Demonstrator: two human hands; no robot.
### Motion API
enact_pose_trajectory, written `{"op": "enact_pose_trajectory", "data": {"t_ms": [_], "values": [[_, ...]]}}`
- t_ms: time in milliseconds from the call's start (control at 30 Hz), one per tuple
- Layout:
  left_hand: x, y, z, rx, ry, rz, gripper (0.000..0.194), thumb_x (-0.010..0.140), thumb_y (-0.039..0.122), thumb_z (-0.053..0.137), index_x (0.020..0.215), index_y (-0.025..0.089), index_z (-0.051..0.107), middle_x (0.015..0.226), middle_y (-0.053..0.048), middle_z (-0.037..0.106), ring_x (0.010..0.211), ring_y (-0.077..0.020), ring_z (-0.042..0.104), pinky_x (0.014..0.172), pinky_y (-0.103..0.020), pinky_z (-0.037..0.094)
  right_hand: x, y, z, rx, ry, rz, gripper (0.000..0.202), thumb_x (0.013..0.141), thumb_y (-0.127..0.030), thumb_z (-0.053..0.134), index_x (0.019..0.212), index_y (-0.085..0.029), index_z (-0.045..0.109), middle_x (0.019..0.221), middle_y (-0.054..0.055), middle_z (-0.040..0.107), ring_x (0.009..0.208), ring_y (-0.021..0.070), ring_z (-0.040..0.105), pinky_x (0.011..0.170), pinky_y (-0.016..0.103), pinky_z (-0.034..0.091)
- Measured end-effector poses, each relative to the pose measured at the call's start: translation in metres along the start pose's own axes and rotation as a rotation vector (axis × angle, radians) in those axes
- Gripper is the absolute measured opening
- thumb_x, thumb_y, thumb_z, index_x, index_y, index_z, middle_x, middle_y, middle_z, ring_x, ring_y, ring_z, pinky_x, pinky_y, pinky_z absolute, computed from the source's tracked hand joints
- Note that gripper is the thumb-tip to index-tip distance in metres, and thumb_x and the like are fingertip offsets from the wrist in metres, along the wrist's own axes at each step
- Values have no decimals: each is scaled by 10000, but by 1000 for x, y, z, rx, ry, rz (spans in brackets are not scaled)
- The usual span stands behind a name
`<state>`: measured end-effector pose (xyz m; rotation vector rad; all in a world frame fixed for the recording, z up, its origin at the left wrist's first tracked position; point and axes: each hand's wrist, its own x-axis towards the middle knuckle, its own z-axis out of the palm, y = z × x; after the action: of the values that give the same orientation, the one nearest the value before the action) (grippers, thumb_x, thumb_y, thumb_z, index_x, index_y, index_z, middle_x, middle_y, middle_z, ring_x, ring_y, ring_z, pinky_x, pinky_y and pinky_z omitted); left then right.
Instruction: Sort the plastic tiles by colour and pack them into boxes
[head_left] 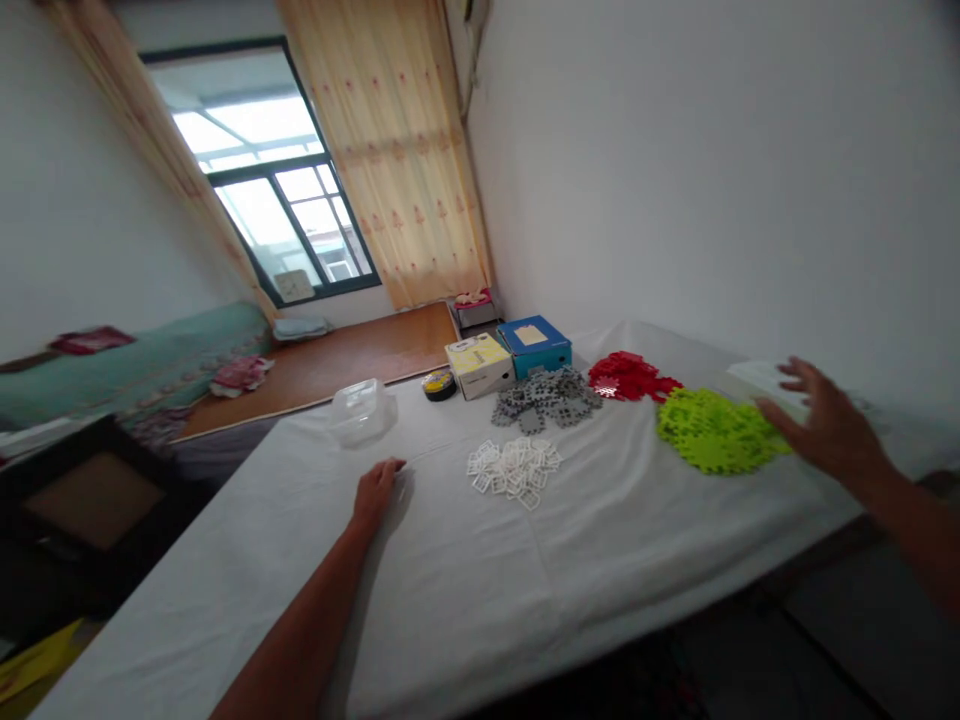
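My left hand (377, 492) rests on the white tablecloth (450, 600), its fingers curled together and nothing showing in them. To its right lies a loose heap of small white plastic pieces (514, 468). My right hand (829, 425) is held over the right side of the table with thumb and fingers apart. Just left of it sits a pile of lime-green toothed plastic pieces (720, 435). A pale, see-through plastic item (765, 378) shows behind that hand, partly hidden by it; I cannot tell whether they touch. Red pieces (630, 376) and grey toothed pieces (547, 398) form two more piles.
A clear plastic box (360, 410) stands at the table's far left, near a round black-and-yellow item (439, 385). A yellow-and-white box (480, 365) and a blue box (534, 345) stand behind the grey pile. A wall (675, 200) runs along the back.
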<state>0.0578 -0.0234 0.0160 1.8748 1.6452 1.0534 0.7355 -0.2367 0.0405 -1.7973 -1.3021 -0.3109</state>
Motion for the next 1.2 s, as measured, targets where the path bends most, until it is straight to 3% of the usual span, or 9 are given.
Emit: {"op": "enact_pose_trajectory", "data": {"t_ms": [133,200,267,433,567,700,800,1033,1200], "values": [[4,-1,0,-1,-16,0,526,824,555,427,965,157,740,1022,-103,740,1014,-267,652,926,-384,497,-63,-120,44,180,-395,-193,556,891,-405,499,1419,-281,378,1296,83,602,967,220,655,893,404,521],[15,-5,-6,19,-20,26,507,823,540,437,985,165,736,1057,-99,733,1044,-270,640,928,-386,497,-87,-159,68,293,-539,-180,527,886,-386,504,1395,-290,408,1273,66,623,864,184,661,785,353,552],[33,-12,-17,89,4,79,476,826,513,438,998,177,728,1088,-95,721,1077,-268,626,938,-385,494,-100,-177,87,391,-616,-113,509,889,-383,491,1381,-270,428,1253,78,636,786,166,653,702,325,556],[97,-34,-59,485,158,247,432,836,394,452,1135,173,672,1247,-118,626,1202,-265,537,1062,-408,404,-107,-178,101,479,-638,57,490,887,-427,499,1331,-218,490,1171,107,680,882,205,671,775,353,550],[128,-43,-82,825,163,136,579,833,438,526,1350,177,530,1457,-150,433,1329,-358,381,1040,-502,403,-108,-176,98,479,-658,132,481,895,-457,494,1311,-215,512,1158,111,691,944,227,678,813,360,551],[133,-41,-83,908,-11,-21,706,803,411,610,1449,202,414,1505,-171,370,1320,-392,377,973,-524,446,-112,-168,99,433,-654,181,495,874,-490,530,1299,-237,535,1150,99,706,1060,248,662,901,355,540],[138,-44,-81,926,-24,-21,697,801,361,626,1450,222,411,1496,-173,385,1316,-399,376,976,-518,437,-112,-159,101,387,-658,189,494,834,-507,576,1259,-256,582,1127,87,721,1046,261,676,886,343,558],[146,-51,-94,913,-70,99,545,839,231,571,1379,253,506,1423,-138,488,1221,-337,485,970,-427,440,-110,-153,102,323,-647,154,449,826,-533,578,1187,-274,642,1040,92,748,948,298,710,781,360,600],[125,-37,-102,908,-113,200,438,903,287,515,1340,278,538,1352,-114,555,1192,-322,514,904,-415,479,-110,-150,105,295,-661,150,443,838,-546,561,1170,-268,651,1044,84,748,941,287,713,771,345,599]]}}
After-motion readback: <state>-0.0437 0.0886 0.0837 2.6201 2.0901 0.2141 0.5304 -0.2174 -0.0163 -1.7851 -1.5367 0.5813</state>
